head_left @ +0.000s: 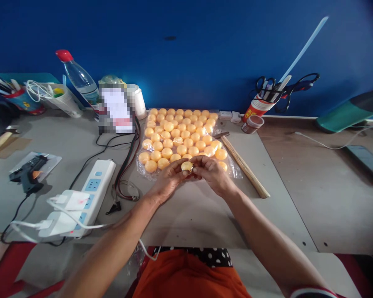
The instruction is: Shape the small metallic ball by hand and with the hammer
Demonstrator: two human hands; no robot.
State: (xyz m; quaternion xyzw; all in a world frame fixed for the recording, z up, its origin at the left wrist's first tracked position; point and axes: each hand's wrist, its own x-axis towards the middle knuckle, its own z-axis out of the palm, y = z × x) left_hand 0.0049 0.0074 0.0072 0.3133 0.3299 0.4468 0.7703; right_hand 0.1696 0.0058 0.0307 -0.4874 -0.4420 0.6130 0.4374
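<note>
A small, shiny yellow rounded piece (187, 166) is pinched between the fingertips of both my hands. My left hand (170, 179) grips it from the left, its thumb at the lower edge. From the right, my right hand (211, 174) closes thumb and fingers on it. What exactly the piece is I cannot make out. Right behind my hands lies a clear plastic bag (236, 169) covering rows of orange-yellow balls (182, 150). A hammer (245, 167) with a wooden handle rests along the bag's right side.
To the left are a white power strip (95, 182) with chargers, a black glue gun (29, 171) and loose cables. Along the blue wall stand a red-capped bottle (81, 78), a phone (116, 107) and a cup of tools (257, 106). A green bottle (345, 111) lies far right.
</note>
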